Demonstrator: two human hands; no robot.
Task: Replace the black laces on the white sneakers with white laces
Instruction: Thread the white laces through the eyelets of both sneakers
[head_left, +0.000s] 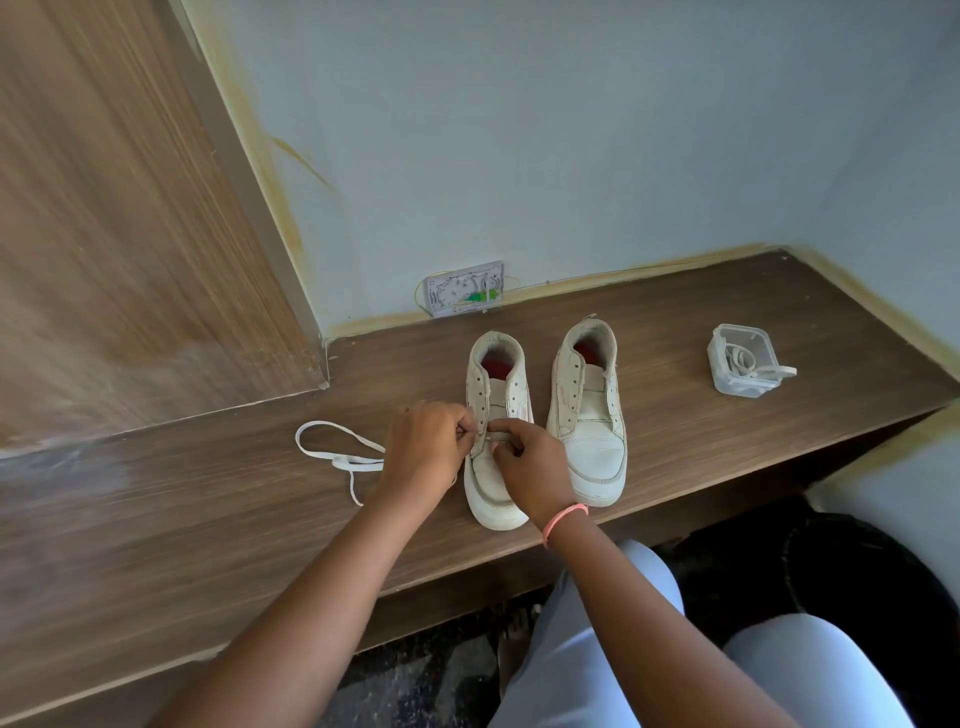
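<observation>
Both hands at left sneaker (493, 415), lowest eyelets
Left hand (426, 447) and right hand (530, 470) pinch white lace (332, 454); clear box (740, 364) at 2 o'clock, second sneaker (589, 410) between

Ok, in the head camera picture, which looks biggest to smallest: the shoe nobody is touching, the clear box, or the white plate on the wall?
1. Untouched right-side sneaker, clearly largest.
2. and 3. Clear plastic box and wall plate look alike; the plate sits farther back, so unranked.
</observation>
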